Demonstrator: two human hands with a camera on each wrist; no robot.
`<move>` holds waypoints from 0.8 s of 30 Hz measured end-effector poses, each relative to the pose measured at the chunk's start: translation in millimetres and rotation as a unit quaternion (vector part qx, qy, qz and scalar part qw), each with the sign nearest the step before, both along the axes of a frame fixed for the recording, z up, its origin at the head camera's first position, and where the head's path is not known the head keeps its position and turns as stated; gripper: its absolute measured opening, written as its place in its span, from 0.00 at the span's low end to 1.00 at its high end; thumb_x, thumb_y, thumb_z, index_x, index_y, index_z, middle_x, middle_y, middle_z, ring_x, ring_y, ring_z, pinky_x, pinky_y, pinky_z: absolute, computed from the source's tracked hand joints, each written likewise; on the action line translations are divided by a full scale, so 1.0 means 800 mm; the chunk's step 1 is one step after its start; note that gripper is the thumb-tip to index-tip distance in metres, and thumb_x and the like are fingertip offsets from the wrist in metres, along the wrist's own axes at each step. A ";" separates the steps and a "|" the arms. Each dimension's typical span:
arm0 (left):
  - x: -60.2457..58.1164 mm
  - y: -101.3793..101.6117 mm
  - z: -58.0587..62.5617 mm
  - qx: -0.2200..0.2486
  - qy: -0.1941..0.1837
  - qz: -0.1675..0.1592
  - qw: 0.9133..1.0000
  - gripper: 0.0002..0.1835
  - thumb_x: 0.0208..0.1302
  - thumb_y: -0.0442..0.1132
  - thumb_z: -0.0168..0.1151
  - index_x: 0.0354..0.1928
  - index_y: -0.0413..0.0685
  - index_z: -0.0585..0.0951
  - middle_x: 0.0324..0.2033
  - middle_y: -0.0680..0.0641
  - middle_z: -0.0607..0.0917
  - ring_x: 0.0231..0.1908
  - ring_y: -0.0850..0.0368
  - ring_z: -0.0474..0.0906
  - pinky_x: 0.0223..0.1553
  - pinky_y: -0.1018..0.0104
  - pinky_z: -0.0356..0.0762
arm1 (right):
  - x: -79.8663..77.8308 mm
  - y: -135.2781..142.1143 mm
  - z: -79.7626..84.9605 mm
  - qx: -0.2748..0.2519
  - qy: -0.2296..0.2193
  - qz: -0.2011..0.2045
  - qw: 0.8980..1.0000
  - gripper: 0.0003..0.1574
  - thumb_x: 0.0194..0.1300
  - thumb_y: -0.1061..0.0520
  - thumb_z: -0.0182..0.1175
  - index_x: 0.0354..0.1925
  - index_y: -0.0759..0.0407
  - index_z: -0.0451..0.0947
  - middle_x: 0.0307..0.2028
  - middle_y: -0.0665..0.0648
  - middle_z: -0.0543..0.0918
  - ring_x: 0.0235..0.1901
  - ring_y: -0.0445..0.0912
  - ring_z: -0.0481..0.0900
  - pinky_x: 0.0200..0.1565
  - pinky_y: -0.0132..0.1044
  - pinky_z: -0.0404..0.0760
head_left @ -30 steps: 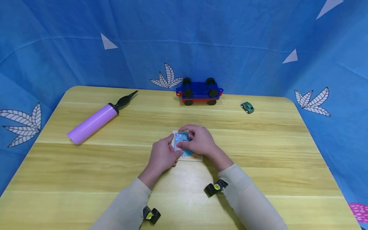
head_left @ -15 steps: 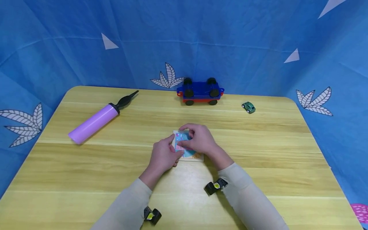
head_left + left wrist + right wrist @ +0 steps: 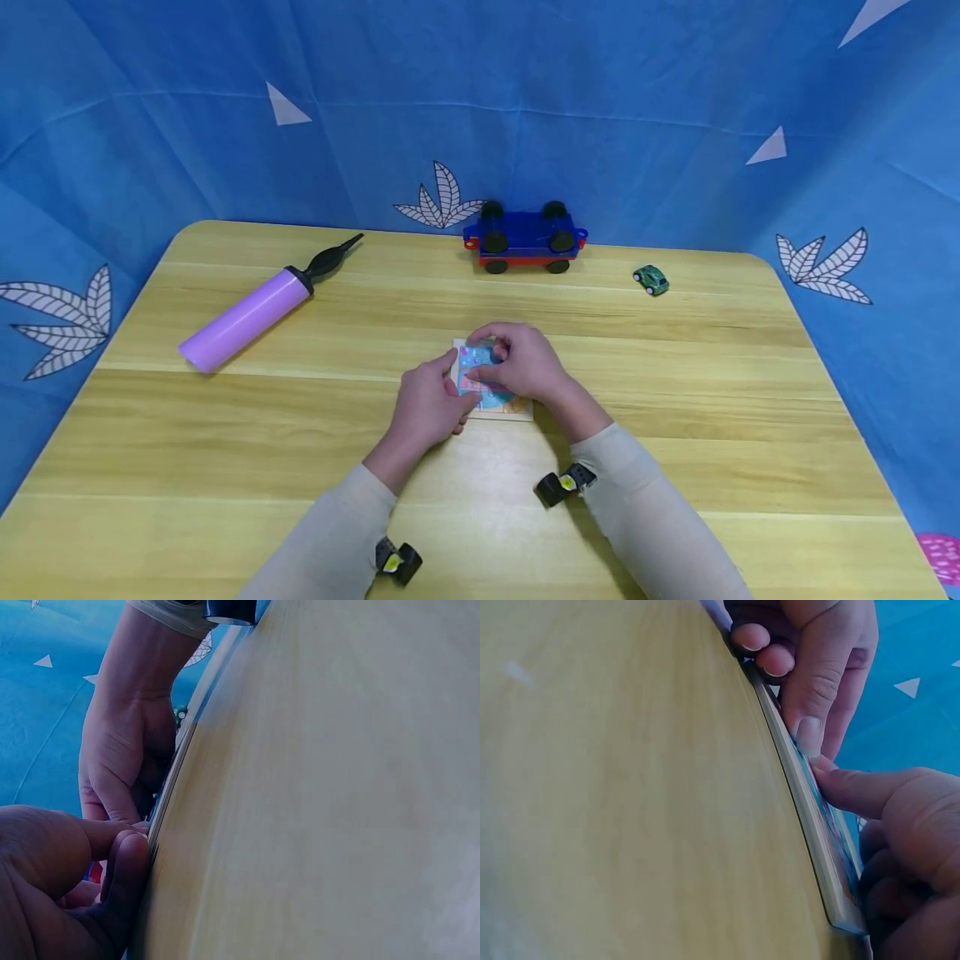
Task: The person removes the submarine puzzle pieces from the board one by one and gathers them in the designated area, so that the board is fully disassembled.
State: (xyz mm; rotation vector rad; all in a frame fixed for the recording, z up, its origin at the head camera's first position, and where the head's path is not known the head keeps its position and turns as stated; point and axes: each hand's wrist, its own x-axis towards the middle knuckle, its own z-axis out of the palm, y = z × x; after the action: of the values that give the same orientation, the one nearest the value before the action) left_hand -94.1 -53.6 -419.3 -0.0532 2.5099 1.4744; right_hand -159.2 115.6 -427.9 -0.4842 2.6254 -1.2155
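A small wooden jigsaw puzzle (image 3: 513, 410) with a blue, pink and orange picture lies flat near the middle of the table, its pale rim showing. My left hand (image 3: 431, 402) grips the puzzle's left side, thumb on top near the lower left corner. From the right, my right hand (image 3: 528, 362) reaches over the board with bent fingers. Its thumb touches the picture and its index fingertip lies at the far edge. In the right wrist view the board (image 3: 832, 870) appears edge-on, both thumbs close together on it. Part of the picture is hidden under the right hand.
A purple hand pump (image 3: 243, 318) with a black nozzle lies at the back left. Blue and red toy vehicle parts (image 3: 527, 236) with black wheels stand at the back edge. A small green toy car (image 3: 651, 280) sits right of them. A blue printed cloth (image 3: 600, 100) hangs behind.
The head view has shifted very slightly. Both hands keep nearly the same places on the puzzle, with the right thumb moving very little.
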 end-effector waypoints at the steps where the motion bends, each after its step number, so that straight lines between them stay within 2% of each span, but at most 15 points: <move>1: 0.000 0.000 0.000 -0.001 -0.001 0.000 1.000 0.41 0.60 0.35 0.73 0.73 0.37 0.64 0.20 0.48 0.78 0.12 0.56 0.78 0.16 0.65 0.74 | 0.000 0.000 0.001 0.003 -0.001 0.004 1.000 0.23 0.52 0.53 0.79 0.48 0.49 0.86 0.19 0.50 0.67 0.20 0.45 0.64 0.30 0.40 0.66; 8: 0.000 -0.001 -0.002 -0.003 0.000 0.000 1.000 0.42 0.59 0.35 0.74 0.73 0.37 0.65 0.20 0.48 0.78 0.12 0.57 0.78 0.16 0.66 0.72 | -0.004 0.002 0.002 0.019 -0.003 0.020 1.000 0.20 0.54 0.53 0.78 0.46 0.47 0.86 0.19 0.49 0.68 0.20 0.44 0.65 0.28 0.39 0.65; 24: 0.000 0.000 -0.005 -0.011 0.004 -0.008 1.000 0.42 0.60 0.36 0.73 0.74 0.37 0.64 0.20 0.48 0.78 0.12 0.57 0.78 0.16 0.66 0.71 | -0.004 0.001 0.001 0.002 -0.017 0.006 1.000 0.17 0.53 0.53 0.79 0.42 0.47 0.87 0.17 0.50 0.68 0.19 0.45 0.65 0.26 0.38 0.63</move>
State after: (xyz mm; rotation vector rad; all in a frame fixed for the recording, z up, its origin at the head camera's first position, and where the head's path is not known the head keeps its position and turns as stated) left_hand -94.1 -53.5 -422.9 -0.0315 2.5273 1.4434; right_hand -162.1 116.4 -427.1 -0.4745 2.5924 -1.2051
